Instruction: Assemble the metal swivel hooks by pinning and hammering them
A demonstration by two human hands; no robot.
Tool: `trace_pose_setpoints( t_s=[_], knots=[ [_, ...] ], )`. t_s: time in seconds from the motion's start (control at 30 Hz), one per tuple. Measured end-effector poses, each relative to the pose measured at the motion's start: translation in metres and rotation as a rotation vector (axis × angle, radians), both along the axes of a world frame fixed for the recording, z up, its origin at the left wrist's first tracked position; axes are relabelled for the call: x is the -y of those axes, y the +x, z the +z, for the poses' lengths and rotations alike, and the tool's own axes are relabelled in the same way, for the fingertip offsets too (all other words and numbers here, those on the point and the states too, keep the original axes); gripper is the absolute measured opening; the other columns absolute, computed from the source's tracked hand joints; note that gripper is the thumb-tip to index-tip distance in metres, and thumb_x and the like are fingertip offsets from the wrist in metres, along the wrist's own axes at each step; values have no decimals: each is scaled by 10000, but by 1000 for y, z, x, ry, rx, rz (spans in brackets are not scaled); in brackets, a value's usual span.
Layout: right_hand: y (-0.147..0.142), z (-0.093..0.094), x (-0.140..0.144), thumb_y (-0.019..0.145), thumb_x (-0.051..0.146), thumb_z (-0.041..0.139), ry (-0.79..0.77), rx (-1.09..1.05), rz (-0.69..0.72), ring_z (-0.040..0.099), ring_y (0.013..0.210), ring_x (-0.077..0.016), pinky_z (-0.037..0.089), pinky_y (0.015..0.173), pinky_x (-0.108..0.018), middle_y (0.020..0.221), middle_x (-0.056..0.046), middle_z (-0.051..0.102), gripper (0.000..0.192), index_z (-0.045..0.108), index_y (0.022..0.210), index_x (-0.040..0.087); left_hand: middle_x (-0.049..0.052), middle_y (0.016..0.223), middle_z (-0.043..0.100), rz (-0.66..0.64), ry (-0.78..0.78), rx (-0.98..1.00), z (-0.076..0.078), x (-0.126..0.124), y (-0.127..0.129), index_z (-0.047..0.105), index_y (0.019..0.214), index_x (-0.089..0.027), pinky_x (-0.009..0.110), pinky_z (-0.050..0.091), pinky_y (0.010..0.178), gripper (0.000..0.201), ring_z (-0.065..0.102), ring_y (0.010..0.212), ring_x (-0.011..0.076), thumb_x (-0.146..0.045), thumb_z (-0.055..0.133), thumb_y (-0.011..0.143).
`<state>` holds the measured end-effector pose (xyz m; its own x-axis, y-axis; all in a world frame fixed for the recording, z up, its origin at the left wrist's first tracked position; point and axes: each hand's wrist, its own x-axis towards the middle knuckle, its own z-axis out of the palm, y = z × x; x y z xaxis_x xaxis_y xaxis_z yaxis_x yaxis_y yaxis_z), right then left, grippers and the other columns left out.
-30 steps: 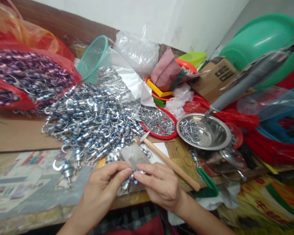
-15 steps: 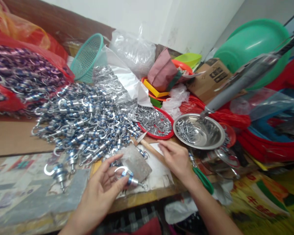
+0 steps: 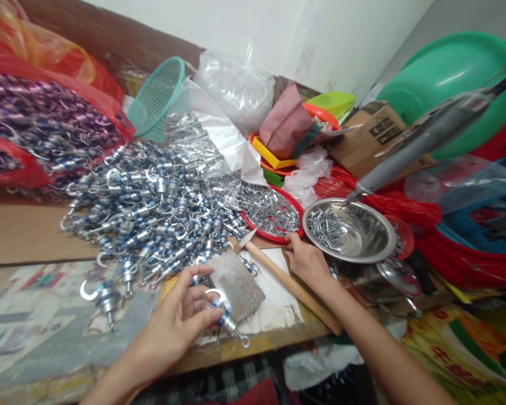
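My left hand [image 3: 175,323] holds a small silver and blue hook fitting [image 3: 225,316] by its body near the table's front edge, above a grey metal block [image 3: 236,282]. My right hand [image 3: 307,260] reaches forward with fingers curled at the near rim of a red tray [image 3: 287,238] of small silver metal pieces; whether it holds one is hidden. A steel bowl [image 3: 377,244] with screws stands just right of that hand. A wooden-handled hammer [image 3: 293,288] lies under my right wrist.
A big heap of silver-blue hook fittings [image 3: 152,208] covers the table's middle. A red bag of purple fittings [image 3: 37,135] lies far left, a teal basket [image 3: 158,101] behind. A grey power screwdriver [image 3: 425,140] hangs over the bowl. Green basins [image 3: 447,67] and a cardboard box [image 3: 375,135] stand at right.
My right hand let go of the fitting it shared with my left hand and moved forward and right to the red tray's edge. My left hand kept the fitting.
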<state>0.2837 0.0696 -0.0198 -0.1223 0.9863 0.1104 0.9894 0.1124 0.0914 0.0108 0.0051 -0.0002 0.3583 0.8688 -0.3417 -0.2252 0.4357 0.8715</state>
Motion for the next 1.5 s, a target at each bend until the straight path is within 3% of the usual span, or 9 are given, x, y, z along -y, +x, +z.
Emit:
trace_pose_setpoints(
  t_s=[0.23,0.6,0.83,0.9,1.0,1.1,1.23,1.43,1.5],
  knots=[
    [4,1,0,810,70,408,0,-4,60,633,728,-210,354,579,-249,773,-73,665,223,517,985,154,-59,704,585,62,-15,65,-6,0,-1,346,988,-257,287,505,597,539,599,630,132,-194,725,610],
    [7,-3,3,829,69,386,-43,-99,143,606,722,-183,358,613,-244,776,-67,646,198,557,863,162,-54,718,589,43,-25,65,-8,-1,-1,353,950,-248,283,507,596,507,596,643,129,-190,728,613],
    [3,12,4,755,60,464,-73,-239,185,591,691,-187,418,629,-267,772,-89,645,224,609,914,122,-59,698,588,62,-32,84,-9,-1,-1,364,947,-246,293,514,580,520,605,626,137,-178,739,592],
    [-6,22,12,753,81,494,-75,-307,184,599,687,-160,446,633,-244,786,-70,655,217,624,920,132,-61,696,587,56,-33,87,-9,-1,0,366,946,-245,294,514,582,513,608,633,140,-174,734,595],
    [-33,37,33,783,153,530,-88,-617,208,616,673,-135,473,612,-222,770,-46,672,127,646,833,150,-65,694,583,51,-36,82,-8,-1,-1,367,944,-246,292,511,580,513,610,632,141,-167,731,591],
    [-68,49,53,770,137,558,-124,-908,369,617,686,-135,476,645,-233,730,-35,672,100,652,739,152,-65,694,588,42,-30,70,-8,-2,-2,373,947,-243,274,503,569,510,611,623,136,-155,727,591],
    [-98,52,64,765,74,527,-187,-849,565,593,683,-142,458,627,-233,730,-61,652,155,675,786,114,-56,704,603,2,21,62,-9,-4,-4,371,959,-235,237,484,576,488,603,633,119,-117,698,616],
    [-104,53,50,737,58,610,-398,-873,438,588,623,-121,435,586,-205,660,-42,662,124,720,758,110,-60,694,601,11,44,80,-11,-4,-3,365,956,-238,238,480,562,484,599,614,119,-102,686,620],
    [-106,52,45,724,69,626,-398,-861,423,576,593,-122,424,558,-210,630,-41,652,120,732,760,111,-57,693,604,12,46,86,-12,-3,-3,367,954,-238,239,480,556,483,603,610,122,-109,691,619]
  ],
)
